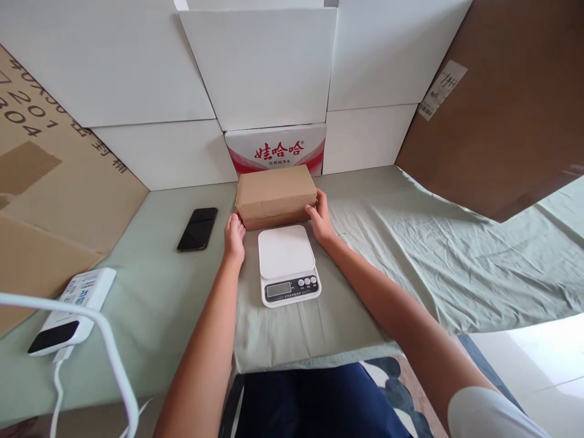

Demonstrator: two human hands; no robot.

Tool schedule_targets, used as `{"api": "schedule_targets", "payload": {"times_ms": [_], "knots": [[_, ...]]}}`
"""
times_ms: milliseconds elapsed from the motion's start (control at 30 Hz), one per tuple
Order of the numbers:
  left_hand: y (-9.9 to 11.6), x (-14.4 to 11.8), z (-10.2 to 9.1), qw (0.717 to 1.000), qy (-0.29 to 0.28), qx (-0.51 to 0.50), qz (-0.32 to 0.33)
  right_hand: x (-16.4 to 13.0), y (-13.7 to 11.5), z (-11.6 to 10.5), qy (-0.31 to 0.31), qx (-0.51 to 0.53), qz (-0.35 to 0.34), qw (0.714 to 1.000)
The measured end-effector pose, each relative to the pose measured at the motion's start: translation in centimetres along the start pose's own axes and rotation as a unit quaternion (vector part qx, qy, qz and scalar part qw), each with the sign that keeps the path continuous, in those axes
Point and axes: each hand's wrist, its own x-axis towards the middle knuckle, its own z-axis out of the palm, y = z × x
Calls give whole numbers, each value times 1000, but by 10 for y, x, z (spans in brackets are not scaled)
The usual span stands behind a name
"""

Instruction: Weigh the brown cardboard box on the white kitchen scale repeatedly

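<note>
A closed brown cardboard box (276, 194) sits behind a white digital kitchen scale (286, 252), in the middle of the cloth-covered table. My left hand (235, 237) grips the box's lower left end, fingers partly tucked behind the corner. At the opposite end, my right hand (322, 216) clasps the right side with the thumb on the front face. The scale's plate bears nothing, and its small display looks grey. Whether the box's underside touches the cloth or is slightly lifted, I cannot tell.
A black phone (198, 229) lies left of the box. Farther left is a white power bank (75, 310) with a white cable (112, 340). White boxes (260, 67) and a red-and-white printed carton (276, 149) stand behind. Large brown cardboard (493, 109) flanks the right.
</note>
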Motion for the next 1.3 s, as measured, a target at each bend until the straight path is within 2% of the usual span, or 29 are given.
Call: {"api": "schedule_targets", "payload": {"times_ms": [133, 433, 1300], "knots": [[2, -1, 2, 1000, -7, -5, 3, 2, 0, 0, 16, 14, 31, 999], [4, -3, 3, 1000, -18, -7, 10, 1, 1, -1, 24, 21, 50, 998], [1, -1, 1, 1000, -11, 4, 10, 2, 2, -3, 35, 14, 65, 997]]}}
